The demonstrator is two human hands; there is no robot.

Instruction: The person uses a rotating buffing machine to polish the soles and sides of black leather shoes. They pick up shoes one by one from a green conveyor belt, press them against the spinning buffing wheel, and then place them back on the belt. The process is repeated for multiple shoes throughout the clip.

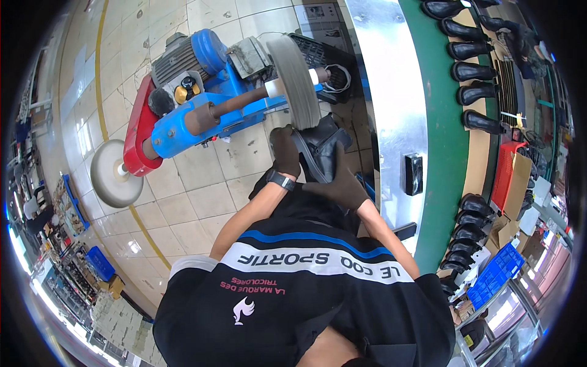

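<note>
Right gloved hand, nearer me: thumb and fingers clamped round black boot | left gloved hand: at its sole edge, finger closure can't be told | boot's long axis points toward grey wheel, contact unclear | metal bench edge bounds right; room seemingly leftward, over tiled floor

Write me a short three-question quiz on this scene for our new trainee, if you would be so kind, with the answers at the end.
1. Multiple choice: What do the left hand and right hand hold?
a) a red crate
b) a black shoe
c) a blue tray

2. True or false: The blue machine carries only one wheel.

3. Short answer: On which wrist is the dark watch worn?

Key:
1. b
2. False: there is a grey wheel near the hands and a pale wheel at the other end.
3. The left.
</note>
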